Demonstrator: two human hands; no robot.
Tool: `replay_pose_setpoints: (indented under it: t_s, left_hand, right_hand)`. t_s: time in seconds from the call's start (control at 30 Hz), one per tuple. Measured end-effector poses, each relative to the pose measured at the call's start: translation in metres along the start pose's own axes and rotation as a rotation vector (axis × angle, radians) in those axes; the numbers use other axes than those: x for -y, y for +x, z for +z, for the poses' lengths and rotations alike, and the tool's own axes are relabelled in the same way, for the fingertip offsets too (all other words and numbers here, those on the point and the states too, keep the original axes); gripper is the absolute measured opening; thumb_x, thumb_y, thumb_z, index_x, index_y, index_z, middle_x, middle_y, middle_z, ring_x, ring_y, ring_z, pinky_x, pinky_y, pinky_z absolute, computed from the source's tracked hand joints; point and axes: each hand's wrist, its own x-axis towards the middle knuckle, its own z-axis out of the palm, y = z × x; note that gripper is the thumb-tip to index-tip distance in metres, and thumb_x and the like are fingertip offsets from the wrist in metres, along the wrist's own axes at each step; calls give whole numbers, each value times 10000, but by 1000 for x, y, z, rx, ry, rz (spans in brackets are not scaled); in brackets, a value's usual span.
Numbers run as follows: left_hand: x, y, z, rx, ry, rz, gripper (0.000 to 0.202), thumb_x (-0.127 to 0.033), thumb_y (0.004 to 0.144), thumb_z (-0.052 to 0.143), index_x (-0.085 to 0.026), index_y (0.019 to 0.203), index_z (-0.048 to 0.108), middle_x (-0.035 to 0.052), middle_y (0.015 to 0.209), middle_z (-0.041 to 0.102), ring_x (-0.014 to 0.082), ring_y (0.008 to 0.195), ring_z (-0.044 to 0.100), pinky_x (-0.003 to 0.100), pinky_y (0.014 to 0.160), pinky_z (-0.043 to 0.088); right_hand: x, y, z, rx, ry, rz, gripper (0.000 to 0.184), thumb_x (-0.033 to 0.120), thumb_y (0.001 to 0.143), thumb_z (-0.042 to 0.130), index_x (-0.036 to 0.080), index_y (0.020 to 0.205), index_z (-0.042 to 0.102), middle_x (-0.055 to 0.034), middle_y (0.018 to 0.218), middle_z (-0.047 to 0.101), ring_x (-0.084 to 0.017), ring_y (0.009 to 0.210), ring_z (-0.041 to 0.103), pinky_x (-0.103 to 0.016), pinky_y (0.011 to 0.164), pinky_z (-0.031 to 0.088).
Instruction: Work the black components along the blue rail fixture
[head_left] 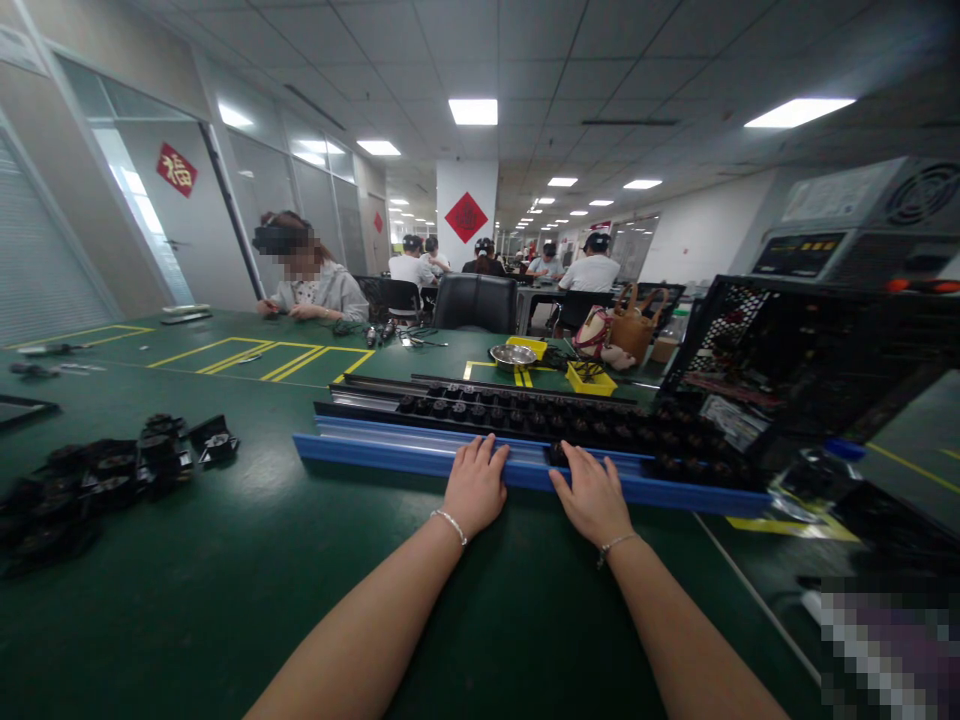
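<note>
A long blue channel rail [390,455] lies across the green table in front of me. My left hand [478,488] rests on its near edge with the fingers stretched out and nothing visible in them. Further right, my right hand [598,497] lies over the same rail, fingers spread. Its index finger touches or nearly touches a small black part [556,454] sitting in the channel; contact cannot be made out. More black parts [679,468] sit in the rail's right end. Behind it, black rails [360,412] hold rows of similar fan-like parts [480,412].
Several loose black parts [112,470] are piled at left. An open computer case [750,370] stands at right beside a clear bottle with a blue cap [844,450]. A metal bowl [513,356] and yellow tray [590,380] lie beyond the rails. A person [315,285] sits across the table.
</note>
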Motion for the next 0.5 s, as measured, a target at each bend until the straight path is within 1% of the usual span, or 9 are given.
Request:
replay_pose_setpoints:
  t_s: [0.2,0.5]
  left_hand:
    - [0,0,0,2,-2,5,512,-262,804,503,-221,1311,446,87,1419,397,268,1290,331,438,1073,260]
    - [0,0,0,-2,-4,9,507,-263,805,503,-212,1307,449,94,1416,399,272,1285,336,440,1071,262]
  right_hand:
    - [2,-1,0,0,-17,-12,568,462,908,262,144,1362,384,-121,1363,476,-228,1294,366,-482,1090,174]
    - [5,0,2,14,-33,-48,579,455,911,269,121,1375,360,-116,1377,463,-227,1304,353,-466,1099,159]
